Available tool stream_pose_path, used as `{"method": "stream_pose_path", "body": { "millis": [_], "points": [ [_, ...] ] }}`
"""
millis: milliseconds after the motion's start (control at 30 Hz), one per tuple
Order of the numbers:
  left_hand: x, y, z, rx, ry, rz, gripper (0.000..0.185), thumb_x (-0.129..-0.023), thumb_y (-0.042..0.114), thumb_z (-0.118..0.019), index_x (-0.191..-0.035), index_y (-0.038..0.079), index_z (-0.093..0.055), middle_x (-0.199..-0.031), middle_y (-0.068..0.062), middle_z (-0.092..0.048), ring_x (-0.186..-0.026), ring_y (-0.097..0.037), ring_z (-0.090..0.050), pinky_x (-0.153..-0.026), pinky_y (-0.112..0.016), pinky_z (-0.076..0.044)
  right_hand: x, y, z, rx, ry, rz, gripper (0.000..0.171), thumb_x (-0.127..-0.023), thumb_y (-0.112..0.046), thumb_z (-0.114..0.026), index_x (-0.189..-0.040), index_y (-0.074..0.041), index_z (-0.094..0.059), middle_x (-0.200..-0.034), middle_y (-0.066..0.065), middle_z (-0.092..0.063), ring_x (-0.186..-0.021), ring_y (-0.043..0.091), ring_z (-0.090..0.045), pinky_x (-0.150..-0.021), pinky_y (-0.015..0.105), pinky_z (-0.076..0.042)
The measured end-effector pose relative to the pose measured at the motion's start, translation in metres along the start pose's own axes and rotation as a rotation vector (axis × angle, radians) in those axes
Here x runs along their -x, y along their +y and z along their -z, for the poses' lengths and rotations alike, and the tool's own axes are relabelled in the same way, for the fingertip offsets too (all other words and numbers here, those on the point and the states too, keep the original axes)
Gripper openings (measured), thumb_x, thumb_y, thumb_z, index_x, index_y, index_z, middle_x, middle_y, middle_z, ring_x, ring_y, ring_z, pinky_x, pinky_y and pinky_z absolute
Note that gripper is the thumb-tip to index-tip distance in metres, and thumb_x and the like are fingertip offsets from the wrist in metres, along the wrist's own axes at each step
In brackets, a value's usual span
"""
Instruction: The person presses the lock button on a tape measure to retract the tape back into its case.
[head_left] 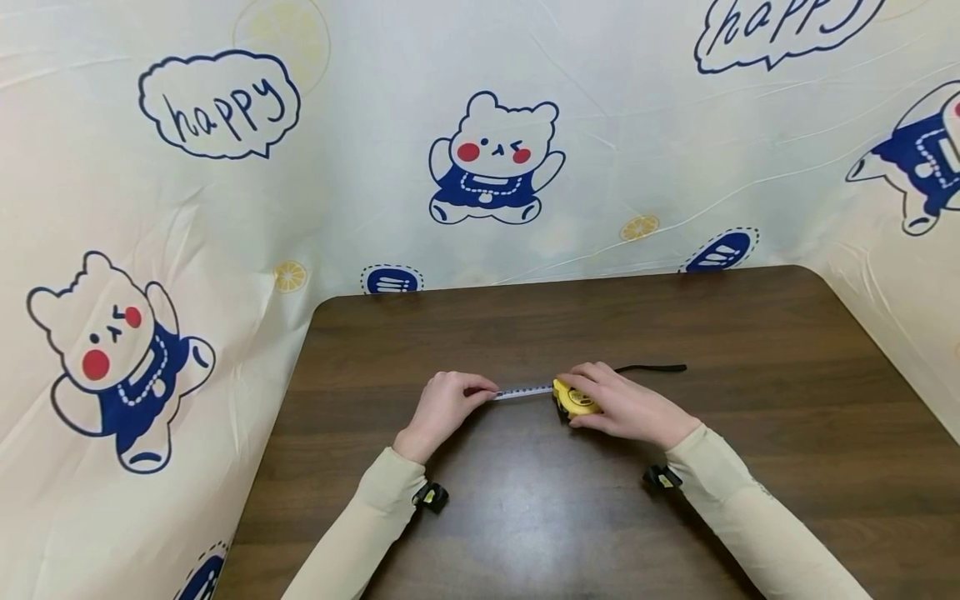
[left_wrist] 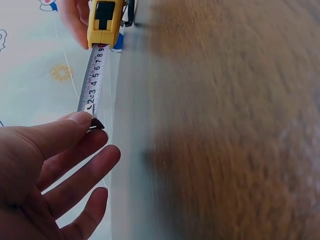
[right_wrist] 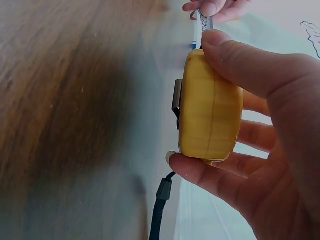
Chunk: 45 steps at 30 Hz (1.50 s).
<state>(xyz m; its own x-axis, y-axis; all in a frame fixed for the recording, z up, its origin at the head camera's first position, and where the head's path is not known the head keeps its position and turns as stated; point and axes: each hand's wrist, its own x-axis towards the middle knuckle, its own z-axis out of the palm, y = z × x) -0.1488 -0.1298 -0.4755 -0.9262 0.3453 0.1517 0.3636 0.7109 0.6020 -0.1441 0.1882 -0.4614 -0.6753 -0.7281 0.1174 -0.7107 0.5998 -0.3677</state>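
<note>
My right hand [head_left: 626, 406] grips the yellow case of a tape measure [head_left: 573, 400], thumb on one side and fingers round the other. A short length of white blade [head_left: 525, 392] runs out of the case to the left. At its end, my left hand [head_left: 447, 410] pinches the black end hook [left_wrist: 96, 123] between thumb and forefinger, the other fingers loosely bent. Printed numbers up to about 9 show along the blade in the left wrist view. A metal belt clip [right_wrist: 177, 97] sits on the case's side, and a black wrist strap [right_wrist: 159, 205] trails from it.
Both hands are over a dark brown wooden table [head_left: 525, 517] with rounded far corners. Behind it and at the sides hangs a pale cloth [head_left: 360, 167] printed with bears and the word happy. A small black camera is strapped on each wrist.
</note>
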Motion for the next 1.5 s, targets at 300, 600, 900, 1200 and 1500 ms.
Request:
{"method": "stream_pose_path", "body": {
  "millis": [300, 600, 900, 1200, 1500],
  "points": [
    [-0.001, 0.005, -0.002, 0.005, 0.003, -0.002, 0.007, -0.093, 0.018, -0.08, -0.099, 0.02, -0.085, -0.095, 0.007, -0.079, -0.089, -0.011, -0.075, -0.083, -0.036, -0.06, -0.003, -0.002, -0.001, -0.004, -0.007, -0.003, 0.066, -0.095, -0.035, -0.078, -0.149, -0.004, -0.054, -0.135, 0.008, -0.059, -0.114, 0.019, -0.054, -0.092, 0.038, -0.054],
    [-0.003, 0.007, -0.006, -0.013, -0.011, -0.006, 0.007, -0.094, 0.02, -0.079, -0.099, 0.021, -0.084, -0.095, 0.008, -0.079, -0.088, -0.01, -0.074, -0.082, -0.035, -0.059, -0.006, -0.006, -0.004, -0.012, -0.012, 0.002, 0.065, -0.095, -0.035, -0.078, -0.148, -0.003, -0.054, -0.135, 0.008, -0.059, -0.114, 0.019, -0.054, -0.093, 0.038, -0.054],
    [-0.004, 0.013, -0.008, 0.017, -0.014, -0.023, 0.008, -0.095, 0.019, -0.078, -0.099, 0.02, -0.084, -0.095, 0.008, -0.079, -0.088, -0.01, -0.074, -0.081, -0.035, -0.059, -0.008, -0.008, -0.005, -0.019, -0.021, 0.006, 0.065, -0.096, -0.035, -0.077, -0.149, -0.004, -0.054, -0.137, 0.009, -0.058, -0.117, 0.02, -0.054, -0.095, 0.039, -0.053],
    [-0.006, 0.015, -0.013, 0.013, -0.027, -0.032, 0.009, -0.096, 0.02, -0.077, -0.101, 0.019, -0.084, -0.096, 0.007, -0.079, -0.087, -0.009, -0.074, -0.079, -0.033, -0.059, -0.011, -0.009, -0.008, -0.009, -0.02, 0.021, 0.064, -0.096, -0.036, -0.077, -0.148, -0.004, -0.055, -0.136, 0.008, -0.059, -0.117, 0.019, -0.054, -0.095, 0.037, -0.053],
    [-0.008, 0.018, -0.017, 0.016, -0.021, -0.056, 0.009, -0.096, 0.02, -0.077, -0.102, 0.019, -0.084, -0.097, 0.007, -0.079, -0.09, -0.01, -0.074, -0.081, -0.034, -0.06, -0.014, -0.012, -0.009, -0.009, -0.026, 0.025, 0.063, -0.096, -0.035, -0.077, -0.146, -0.004, -0.056, -0.135, 0.007, -0.059, -0.116, 0.019, -0.055, -0.095, 0.038, -0.053]
  ]
}}
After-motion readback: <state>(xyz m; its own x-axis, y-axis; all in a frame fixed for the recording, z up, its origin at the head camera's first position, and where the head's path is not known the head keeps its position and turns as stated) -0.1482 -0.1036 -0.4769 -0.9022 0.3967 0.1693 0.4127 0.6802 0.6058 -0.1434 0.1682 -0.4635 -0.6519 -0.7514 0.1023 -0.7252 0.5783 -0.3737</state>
